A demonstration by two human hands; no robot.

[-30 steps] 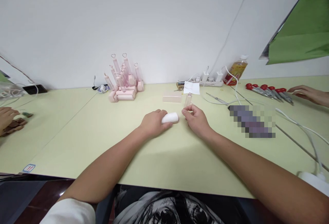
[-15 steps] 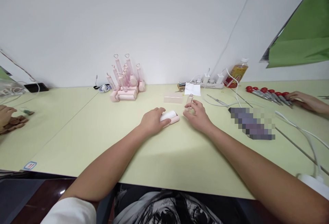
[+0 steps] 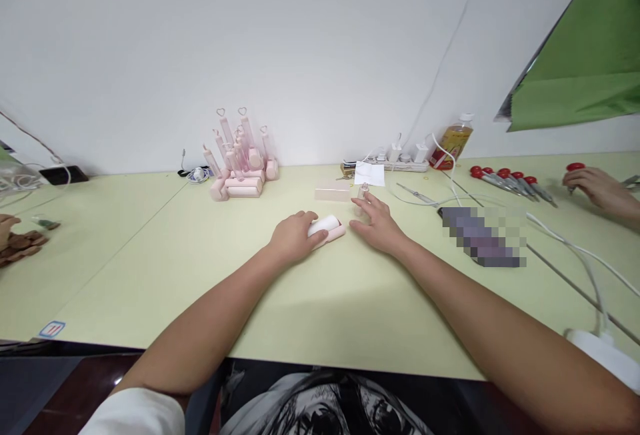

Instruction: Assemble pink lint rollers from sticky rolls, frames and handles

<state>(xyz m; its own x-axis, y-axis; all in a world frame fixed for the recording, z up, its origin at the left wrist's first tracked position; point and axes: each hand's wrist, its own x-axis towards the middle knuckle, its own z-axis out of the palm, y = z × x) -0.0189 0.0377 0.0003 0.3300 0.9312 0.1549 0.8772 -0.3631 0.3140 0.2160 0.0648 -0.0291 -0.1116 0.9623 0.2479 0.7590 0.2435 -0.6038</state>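
My left hand (image 3: pixel 295 236) is wrapped round a pink case (image 3: pixel 336 232) lying on the table, with a white roll (image 3: pixel 324 225) in it. The thumb lies along its near side, and the palm hides the left end. To the right, my right hand (image 3: pixel 375 223) has its fingers apart, with nothing gripped. Its fingertips are beside a small clear upright piece (image 3: pixel 363 190), perhaps touching it; I cannot tell. Just behind both hands sits a pale pink box (image 3: pixel 333 190).
Several pink cases and heart-topped sticks (image 3: pixel 243 155) stand at the back left. On the right are a pixelated dark object (image 3: pixel 480 238), tweezers (image 3: pixel 417 194), a power strip (image 3: pixel 410 165), a bottle (image 3: pixel 453 144) and red-topped tools (image 3: pixel 505 178) near another person's hand (image 3: pixel 607 188).
My right hand's fingers have spread and straightened beside the clear piece. My left hand stays on the case. The other person's hand has moved right with a red-topped tool. The view has shifted slightly.
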